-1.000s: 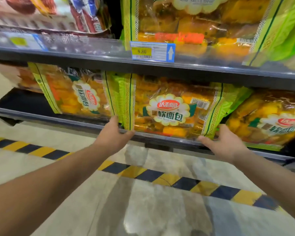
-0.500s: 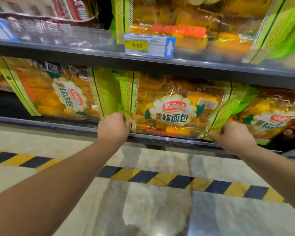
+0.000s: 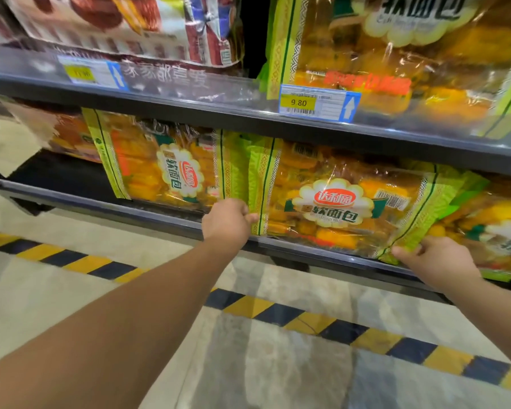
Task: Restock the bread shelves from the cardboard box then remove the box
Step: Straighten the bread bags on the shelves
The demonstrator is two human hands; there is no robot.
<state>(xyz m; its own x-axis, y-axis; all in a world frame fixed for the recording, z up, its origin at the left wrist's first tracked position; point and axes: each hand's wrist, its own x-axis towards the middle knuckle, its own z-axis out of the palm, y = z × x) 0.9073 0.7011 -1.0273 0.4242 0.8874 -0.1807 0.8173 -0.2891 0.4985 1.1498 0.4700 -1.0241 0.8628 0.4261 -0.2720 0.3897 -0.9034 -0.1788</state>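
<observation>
Both hands have closed on the bag since a second ago, when they were only reaching for it. Now the left hand [image 3: 227, 221] curls its fingers round the bottom left corner of the clear and green plastic bag of yellow soft bread [image 3: 334, 208]. The right hand [image 3: 434, 259] pinches the bottom right corner. This bag stands at the front of the lower dark metal shelf [image 3: 160, 215]. It is squeezed between two more bags. A matching bread bag turned on its end [image 3: 165, 169] touches its left side. Another yellow bread bag [image 3: 496, 228] sits just behind the right hand. Right above is the upper grey shelf [image 3: 219, 113], with a white and blue price tag reading 9.80 [image 3: 319, 103]. On it sit a big yellow bread bag [image 3: 396, 39] and a red and white bag [image 3: 124, 22]. Yellow and black striped tape [image 3: 292, 315] runs along the shiny floor below.
</observation>
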